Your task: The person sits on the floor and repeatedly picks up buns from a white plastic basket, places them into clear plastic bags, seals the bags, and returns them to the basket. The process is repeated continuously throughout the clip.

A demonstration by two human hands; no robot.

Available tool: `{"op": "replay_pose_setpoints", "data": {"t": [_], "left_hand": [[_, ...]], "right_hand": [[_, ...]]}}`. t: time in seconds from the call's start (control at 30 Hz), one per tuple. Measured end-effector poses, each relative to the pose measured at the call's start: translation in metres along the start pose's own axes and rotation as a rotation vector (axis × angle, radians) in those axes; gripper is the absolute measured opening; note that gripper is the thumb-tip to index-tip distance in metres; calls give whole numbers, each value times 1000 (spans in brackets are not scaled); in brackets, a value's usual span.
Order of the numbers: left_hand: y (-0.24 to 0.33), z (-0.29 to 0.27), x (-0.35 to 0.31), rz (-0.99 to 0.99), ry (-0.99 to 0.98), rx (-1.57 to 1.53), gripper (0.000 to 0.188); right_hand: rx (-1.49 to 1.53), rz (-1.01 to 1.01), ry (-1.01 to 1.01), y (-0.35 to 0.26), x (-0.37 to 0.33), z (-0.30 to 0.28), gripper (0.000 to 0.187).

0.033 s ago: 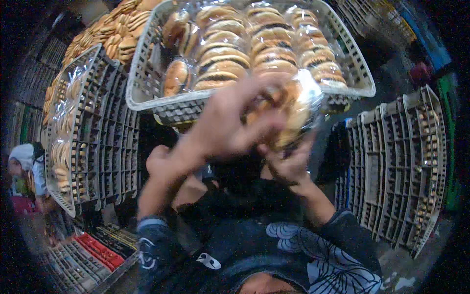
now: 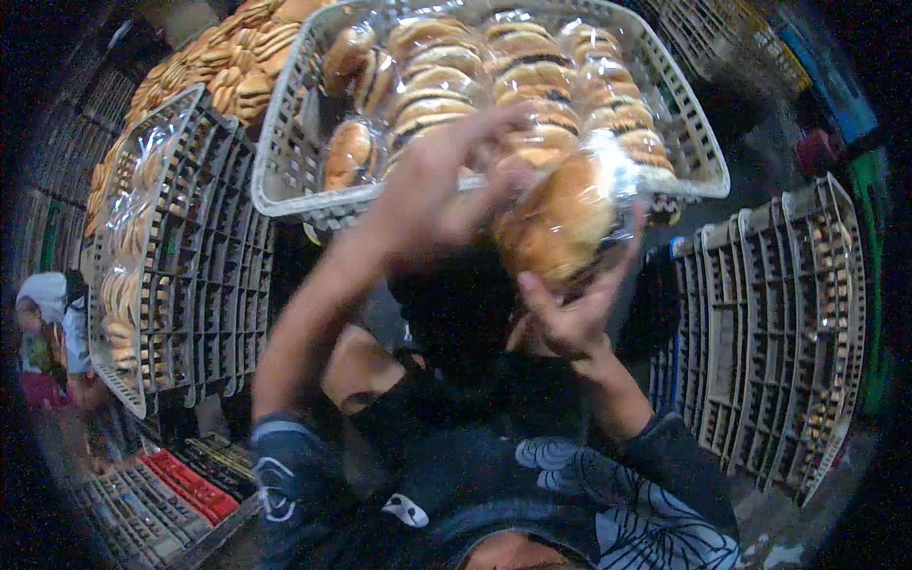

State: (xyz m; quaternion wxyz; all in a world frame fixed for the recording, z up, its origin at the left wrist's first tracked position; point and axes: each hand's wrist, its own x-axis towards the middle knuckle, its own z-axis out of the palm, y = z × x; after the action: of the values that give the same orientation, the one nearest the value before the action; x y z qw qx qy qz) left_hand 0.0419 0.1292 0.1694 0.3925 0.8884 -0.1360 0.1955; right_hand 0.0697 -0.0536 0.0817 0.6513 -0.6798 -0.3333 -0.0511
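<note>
A clear plastic pack of filled bread buns (image 2: 560, 214) is tilted in front of the crate's near rim. My right hand (image 2: 579, 313) grips it from below, thumb on the near side and fingers along its right side. Just left of the pack is my left hand (image 2: 442, 185), blurred, its thumb and fingers apart with nothing seen in them. Whether its fingertips touch the wrapper, I cannot tell. Behind both hands stands a white plastic crate (image 2: 313, 201) holding rows of wrapped buns (image 2: 437, 66), brown on top with a dark filling.
Many loose buns (image 2: 204, 62) are heaped at the far left. Crates of bread stand on edge at my left (image 2: 204, 256) and right (image 2: 760, 332). Another person (image 2: 52, 323) is at the far left, near a red crate (image 2: 190, 486) lower down.
My left hand has drawn back left from the bun pack, which now shows more fully. My right hand still holds the pack, turned a little.
</note>
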Motion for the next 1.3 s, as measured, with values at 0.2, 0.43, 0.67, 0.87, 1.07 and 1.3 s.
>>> {"op": "replay_pose_setpoints", "data": {"t": [0.2, 0.43, 0.67, 0.87, 1.07, 1.3], "left_hand": [[-170, -88, -22, -311, -630, 504, 68], [-162, -125, 40, -470, -128, 477, 51], [-229, -100, 92, -678, 303, 821, 71], [-137, -109, 47, -323, 928, 119, 43], [-12, 53, -111, -256, 881, -1242, 70], [14, 105, -177, -599, 424, -954, 84]], "right_hand": [[251, 19, -134, -33, 121, 74, 98], [-460, 176, -853, 6, 147, 134, 63], [-448, 13, -737, -1, 131, 145, 48], [291, 155, -136, 14, 145, 135, 52], [717, 426, -240, 10, 70, 58, 57], [-46, 138, -336, -1, -48, 2, 27]]}}
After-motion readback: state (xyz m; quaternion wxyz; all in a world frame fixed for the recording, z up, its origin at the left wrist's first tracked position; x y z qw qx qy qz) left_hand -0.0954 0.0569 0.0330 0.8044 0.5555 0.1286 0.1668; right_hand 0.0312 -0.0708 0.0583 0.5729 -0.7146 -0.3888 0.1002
